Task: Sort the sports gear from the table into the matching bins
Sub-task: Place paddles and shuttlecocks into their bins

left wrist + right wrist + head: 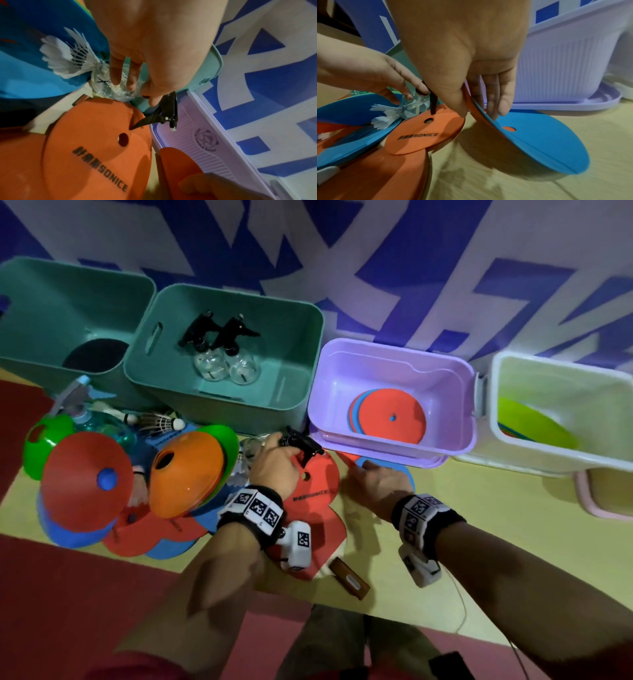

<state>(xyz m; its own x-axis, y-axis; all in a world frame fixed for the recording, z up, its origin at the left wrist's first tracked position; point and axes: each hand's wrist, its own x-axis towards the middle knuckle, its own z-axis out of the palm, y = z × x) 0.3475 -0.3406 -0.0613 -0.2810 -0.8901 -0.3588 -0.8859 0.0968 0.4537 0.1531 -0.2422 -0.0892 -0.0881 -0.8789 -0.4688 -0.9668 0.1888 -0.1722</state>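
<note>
My left hand (pixel 277 455) grips a clear spray bottle (pixel 106 86) with a black trigger head (pixel 169 111), low over an orange flat disc (pixel 96 155) in front of the teal bin (pixel 222 350). That bin holds two similar spray bottles (pixel 226 364). My right hand (pixel 476 113) pinches the raised edge of a blue flat disc (pixel 530 146) together with an orange disc beneath it, thumb on one side and fingers on the other; their far edge rests on the table. The purple bin (pixel 394 361) just behind holds red and blue flat discs (pixel 390 419).
Left of my hands lie piled cones (pixel 188 470), flat discs, shuttlecocks (pixel 164 422) and a blue spray bottle (pixel 89 419). Another teal bin (pixel 68 313) stands far left. A white bin (pixel 565 392) with green cones stands far right. A brown object (pixel 349 577) lies near me.
</note>
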